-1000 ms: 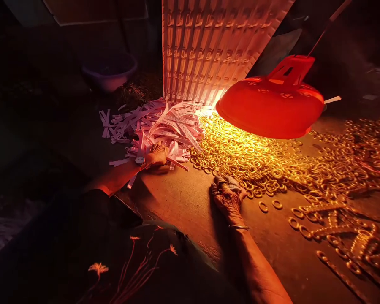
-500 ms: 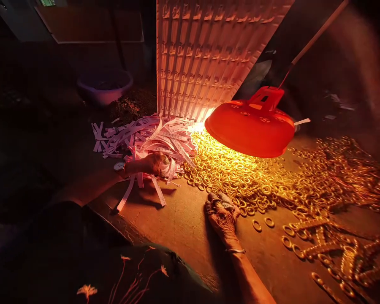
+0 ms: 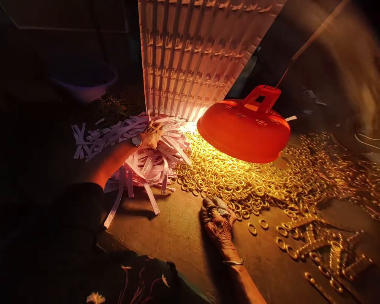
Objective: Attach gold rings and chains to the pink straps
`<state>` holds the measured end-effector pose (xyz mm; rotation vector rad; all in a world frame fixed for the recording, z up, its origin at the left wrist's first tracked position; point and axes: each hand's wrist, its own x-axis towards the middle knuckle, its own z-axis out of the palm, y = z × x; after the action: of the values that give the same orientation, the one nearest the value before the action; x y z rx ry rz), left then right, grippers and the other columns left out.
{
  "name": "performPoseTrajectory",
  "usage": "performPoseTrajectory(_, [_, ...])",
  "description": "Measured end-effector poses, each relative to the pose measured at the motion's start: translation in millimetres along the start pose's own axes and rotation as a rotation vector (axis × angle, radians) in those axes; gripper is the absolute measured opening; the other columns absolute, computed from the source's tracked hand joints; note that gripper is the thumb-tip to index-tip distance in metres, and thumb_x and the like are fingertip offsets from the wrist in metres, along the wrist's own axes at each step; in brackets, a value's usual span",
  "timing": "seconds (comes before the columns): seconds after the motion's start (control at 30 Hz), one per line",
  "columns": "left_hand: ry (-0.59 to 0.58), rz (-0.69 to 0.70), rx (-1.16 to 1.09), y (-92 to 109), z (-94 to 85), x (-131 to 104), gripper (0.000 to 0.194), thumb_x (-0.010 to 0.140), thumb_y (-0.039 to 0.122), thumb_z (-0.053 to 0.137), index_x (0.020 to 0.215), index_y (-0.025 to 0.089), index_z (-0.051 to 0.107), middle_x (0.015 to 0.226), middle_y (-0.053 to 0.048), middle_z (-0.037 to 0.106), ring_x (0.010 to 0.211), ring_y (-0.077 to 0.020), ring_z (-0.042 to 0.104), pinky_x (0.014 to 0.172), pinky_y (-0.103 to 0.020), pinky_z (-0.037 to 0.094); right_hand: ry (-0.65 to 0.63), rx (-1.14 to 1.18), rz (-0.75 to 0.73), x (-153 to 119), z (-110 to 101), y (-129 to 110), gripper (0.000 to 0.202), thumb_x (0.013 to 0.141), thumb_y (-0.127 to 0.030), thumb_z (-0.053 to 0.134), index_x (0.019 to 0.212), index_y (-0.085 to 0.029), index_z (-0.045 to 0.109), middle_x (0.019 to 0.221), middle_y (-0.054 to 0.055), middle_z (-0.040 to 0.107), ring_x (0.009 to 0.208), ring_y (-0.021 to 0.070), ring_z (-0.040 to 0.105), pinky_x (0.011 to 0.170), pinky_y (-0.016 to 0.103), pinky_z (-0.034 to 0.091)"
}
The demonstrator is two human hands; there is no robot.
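My left hand (image 3: 152, 135), with a watch on its wrist, lies on top of a pile of pale printed strips (image 3: 148, 162). Its fingers reach over the strips; no strip stands clear of the pile in its grasp. My right hand (image 3: 220, 221) rests on the tabletop at the near edge of a heap of gold-coloured rings (image 3: 215, 169). The right fingers are curled in, some wrapped in pale tape, and hide whatever is under them. A thin bangle circles the right wrist.
A red lamp shade (image 3: 245, 131) hangs low over the rings. Behind the heap stands a ribbed pale panel (image 3: 190, 59). Rows of joined rings (image 3: 335, 257) lie at the right on the brown tabletop (image 3: 174, 230). A dim basin (image 3: 85, 90) is at the back left.
My left hand has moved up and away from the near edge of the strips onto the top of their pile. My right hand stays by the rings. The view has shifted slightly.
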<state>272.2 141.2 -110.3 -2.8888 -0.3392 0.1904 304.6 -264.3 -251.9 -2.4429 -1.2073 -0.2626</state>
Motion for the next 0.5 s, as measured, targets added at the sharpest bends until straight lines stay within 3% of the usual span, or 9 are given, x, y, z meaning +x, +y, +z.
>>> performPoseTrajectory(0.13, [0.054,-0.059,0.018,-1,3.3,0,0.068,0.064,0.019,0.071,0.126,0.0,0.054,0.13,-0.022,0.054,0.115,-0.0265,0.046,0.103,-0.047,0.028,-0.004,0.02,0.014,1,-2,-2,0.042,0.095,-0.036,0.038,0.125,-0.024,0.065,0.111,0.011,0.071,0.119,0.0267,0.053,0.103,0.044,0.029])
performPoseTrajectory(0.23, [0.028,-0.053,0.051,-1,9.4,-3,0.048,0.067,0.02,0.066,0.113,0.004,0.061,0.114,-0.02,0.063,0.104,-0.0272,0.052,0.098,-0.047,0.029,0.008,0.013,0.003,3,-3,-3,0.041,0.094,-0.033,0.039,0.124,-0.025,0.065,0.111,0.01,0.071,0.119,0.0259,0.053,0.102,0.043,0.03])
performPoseTrajectory(0.33, [0.017,-0.04,0.05,-2,11.7,-6,0.043,0.071,0.021,0.065,0.11,0.003,0.061,0.11,-0.02,0.065,0.099,-0.0282,0.056,0.096,-0.047,0.029,0.01,0.006,-0.016,3,-3,-2,0.039,0.094,-0.032,0.04,0.121,-0.025,0.067,0.11,0.01,0.071,0.118,0.0256,0.054,0.103,0.043,0.03])
performPoseTrajectory(0.5, [-0.017,-0.085,0.002,-13,-0.1,-10,0.03,0.074,0.016,0.061,0.101,0.003,0.062,0.099,-0.017,0.07,0.086,-0.0226,0.06,0.093,-0.042,0.031,0.003,0.014,0.012,1,1,-2,0.039,0.095,-0.04,0.042,0.114,-0.022,0.07,0.109,0.012,0.071,0.118,0.0277,0.054,0.106,0.047,0.026])
